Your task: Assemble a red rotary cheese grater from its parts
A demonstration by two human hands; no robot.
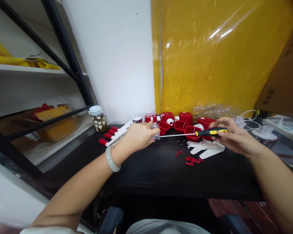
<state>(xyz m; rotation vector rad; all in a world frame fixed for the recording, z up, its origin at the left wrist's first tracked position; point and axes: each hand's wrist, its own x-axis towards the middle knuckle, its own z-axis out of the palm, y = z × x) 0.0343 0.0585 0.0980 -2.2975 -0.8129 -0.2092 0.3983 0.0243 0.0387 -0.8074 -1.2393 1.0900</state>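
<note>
My right hand [228, 135] grips a screwdriver [207, 132] by its black and yellow handle, the shaft lying level and pointing left. My left hand [141, 135] is closed on a clear plastic part [156, 131], partly hidden by the fingers. The screwdriver's tip meets this part at its right side. Just behind the hands stand red round housings [185, 117] with white knobs and open red trays [164, 127]. Below the shaft lie small red plastic pieces [192, 160], a few thin screws and white flat strips [211, 150].
Red-handled white pieces [109, 136] lie left of my left hand. A jar with a pale blue lid [96, 112] stands by the shelf rack [84, 94]. Clear plastic wrap [212, 112], a white cable [254, 118] and a white-topped container [265, 134] are at the right on the black table [146, 177].
</note>
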